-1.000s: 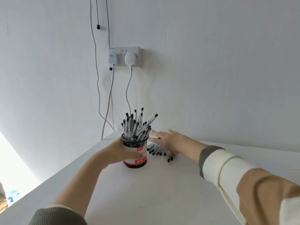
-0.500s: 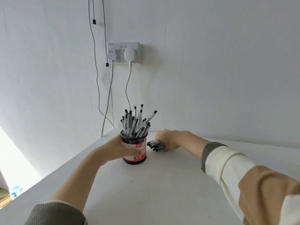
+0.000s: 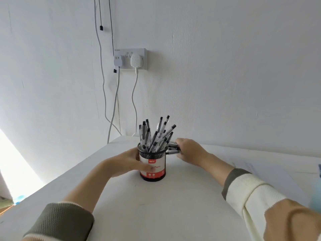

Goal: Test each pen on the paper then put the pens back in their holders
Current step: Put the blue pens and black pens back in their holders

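Note:
A black mesh pen holder (image 3: pixel 152 166) with a red and white label stands on the white table (image 3: pixel 156 206). Several black-capped pens (image 3: pixel 156 136) stick up out of it. My left hand (image 3: pixel 125 162) grips the holder's left side. Just right of the holder's rim, my right hand (image 3: pixel 190 151) grips a bundle of pens (image 3: pixel 172 148), lifted off the table and pointing left toward the holder. A sheet of paper (image 3: pixel 271 171) lies at the right of the table.
A wall socket (image 3: pixel 131 59) with two plugs and hanging white cables (image 3: pixel 114 105) is on the wall behind the table. The table's left edge runs diagonally from the back corner down to the lower left. A pale blue object (image 3: pixel 315 193) shows blurred at the right edge.
My right hand went from lying flat over pens spread on the table to gathering them, and now holds the bundle raised beside the holder's rim. My left hand stayed on the holder.

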Demonstrator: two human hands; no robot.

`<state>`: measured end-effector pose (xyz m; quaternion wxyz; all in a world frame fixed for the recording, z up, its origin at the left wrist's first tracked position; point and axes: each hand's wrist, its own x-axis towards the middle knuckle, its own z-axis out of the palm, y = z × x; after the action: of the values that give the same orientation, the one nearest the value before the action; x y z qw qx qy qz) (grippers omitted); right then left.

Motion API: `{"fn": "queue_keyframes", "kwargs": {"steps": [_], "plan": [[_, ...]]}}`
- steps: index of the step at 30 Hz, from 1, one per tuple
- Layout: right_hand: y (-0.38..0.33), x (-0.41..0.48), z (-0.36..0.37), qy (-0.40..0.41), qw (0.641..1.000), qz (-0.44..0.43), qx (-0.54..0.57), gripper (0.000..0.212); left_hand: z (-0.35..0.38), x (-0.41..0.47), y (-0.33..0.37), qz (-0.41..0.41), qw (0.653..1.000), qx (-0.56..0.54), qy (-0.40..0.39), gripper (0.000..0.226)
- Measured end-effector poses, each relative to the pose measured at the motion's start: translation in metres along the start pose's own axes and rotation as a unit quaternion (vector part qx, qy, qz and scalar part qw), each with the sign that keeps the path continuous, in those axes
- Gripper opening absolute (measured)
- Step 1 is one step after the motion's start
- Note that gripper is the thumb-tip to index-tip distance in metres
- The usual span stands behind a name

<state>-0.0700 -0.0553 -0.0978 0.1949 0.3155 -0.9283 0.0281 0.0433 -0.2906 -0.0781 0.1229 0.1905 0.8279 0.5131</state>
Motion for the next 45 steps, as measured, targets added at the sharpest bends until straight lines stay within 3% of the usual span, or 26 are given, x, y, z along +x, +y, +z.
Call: {"fn": "queue_keyframes", "kwargs": {"steps": [3,5,9,11,14,17,21,24,29,30,34,38,42,45], "plan": [[0.012,-0.008,-0.02,0.11,0.99,0.061,0.069,0.022,0.015,0.0,0.009,0.001,1.0,0.01,-0.016,0.062],[0.016,-0.015,-0.043,0.176,0.962,0.135,0.161,0.02,0.028,0.001,0.015,0.004,0.999,0.035,0.011,0.06],[0.016,-0.026,-0.085,0.271,0.823,0.257,0.428,0.011,0.048,-0.001,0.017,0.017,0.993,0.075,0.094,0.074],[0.014,-0.034,-0.105,0.296,0.762,0.274,0.506,0.009,0.05,-0.006,0.023,0.036,0.99,0.038,0.131,0.097],[0.007,-0.046,-0.131,0.307,0.692,0.277,0.592,0.016,0.047,-0.009,0.044,0.07,0.956,-0.041,0.283,0.136],[0.001,-0.053,-0.14,0.289,0.644,0.279,0.651,0.011,0.062,-0.003,0.073,0.084,0.932,0.068,0.347,0.136],[-0.003,-0.058,-0.136,0.278,0.631,0.301,0.659,0.014,0.068,0.019,0.096,0.055,0.898,0.293,0.325,0.129],[-0.002,-0.061,-0.133,0.279,0.627,0.306,0.66,0.013,0.055,0.035,0.103,0.042,0.885,0.374,0.274,0.095],[0.001,-0.064,-0.137,0.277,0.617,0.294,0.676,0.011,0.043,0.044,0.111,0.086,0.909,0.328,0.241,0.012],[0.0,-0.064,-0.139,0.273,0.616,0.295,0.677,0.011,0.041,0.042,0.111,0.092,0.913,0.31,0.247,0.009],[-0.004,-0.062,-0.142,0.267,0.604,0.28,0.697,0.015,0.027,0.026,0.1,0.104,0.908,0.265,0.308,0.014],[-0.022,-0.052,-0.142,0.268,0.581,0.249,0.727,0.017,0.034,0.016,0.086,0.195,0.897,0.223,0.329,0.033],[-0.04,-0.039,-0.139,0.293,0.613,0.232,0.696,0.021,0.041,0.006,0.079,0.219,0.894,0.191,0.34,0.027],[-0.039,-0.038,-0.14,0.314,0.628,0.239,0.671,0.021,0.055,0.001,0.066,0.215,0.878,0.21,0.373,0.064]]}}
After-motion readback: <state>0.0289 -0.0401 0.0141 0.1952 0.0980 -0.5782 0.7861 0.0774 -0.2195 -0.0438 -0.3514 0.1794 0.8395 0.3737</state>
